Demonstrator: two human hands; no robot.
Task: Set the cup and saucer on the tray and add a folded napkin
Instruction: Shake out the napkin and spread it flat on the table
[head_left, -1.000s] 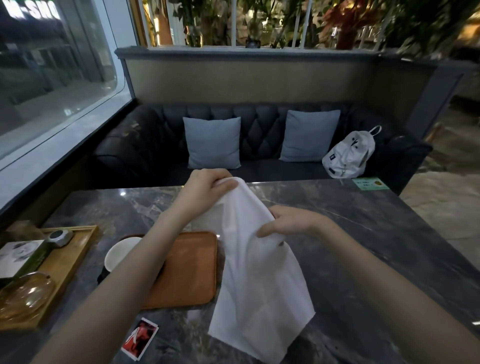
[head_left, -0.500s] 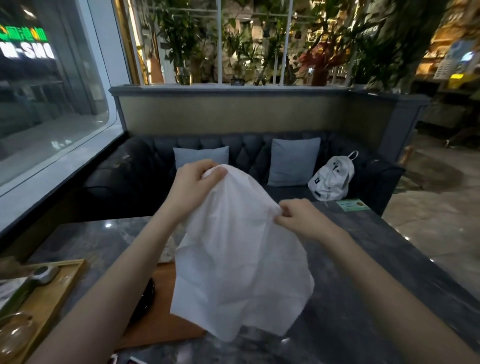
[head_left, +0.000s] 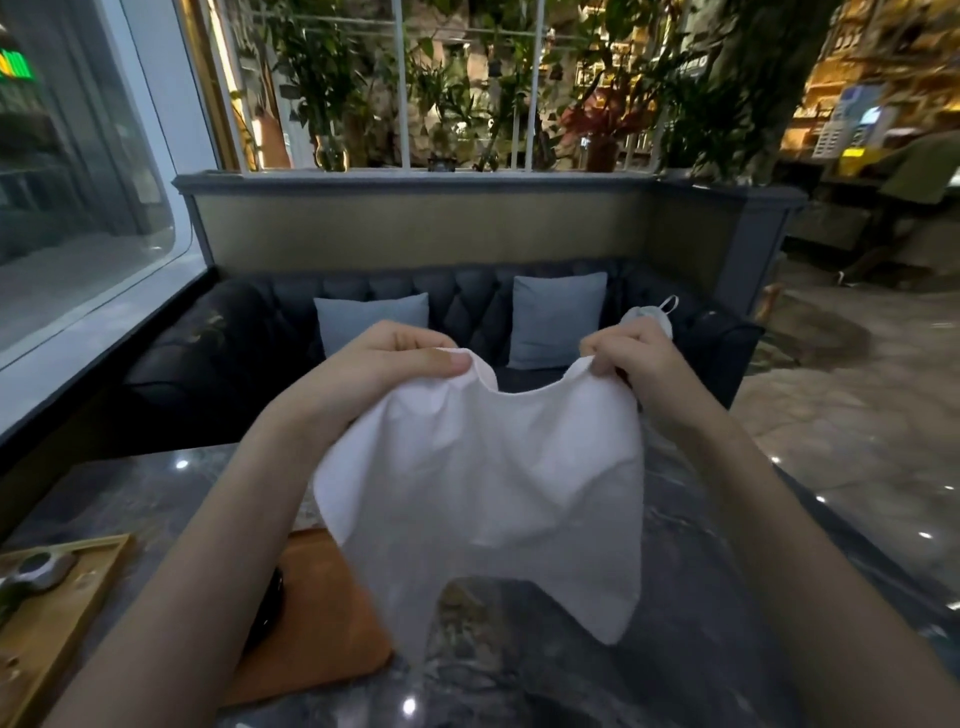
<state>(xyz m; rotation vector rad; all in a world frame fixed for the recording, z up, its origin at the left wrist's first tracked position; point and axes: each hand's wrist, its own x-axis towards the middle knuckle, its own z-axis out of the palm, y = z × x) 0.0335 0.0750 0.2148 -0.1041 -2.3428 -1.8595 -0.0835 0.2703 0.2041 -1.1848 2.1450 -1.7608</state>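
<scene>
A white cloth napkin (head_left: 488, 483) hangs spread out in the air above the table. My left hand (head_left: 384, 364) pinches its upper left corner and my right hand (head_left: 631, 351) pinches its upper right corner. Below it, an orange-brown tray (head_left: 322, 613) lies on the dark marble table (head_left: 597, 675). A dark saucer edge (head_left: 272, 603) shows on the tray beside my left forearm. The cup is hidden behind that forearm.
A light wooden tray (head_left: 67, 613) with a grey metal object (head_left: 36, 569) sits at the table's left edge. Behind the table stands a dark tufted sofa (head_left: 249, 338) with two grey cushions (head_left: 558, 317). A window runs along the left; open floor lies to the right.
Both hands have lifted the napkin higher and pulled apart, so the cloth now hangs spread between them. The view has tilted up, and the cup is no longer visible.
</scene>
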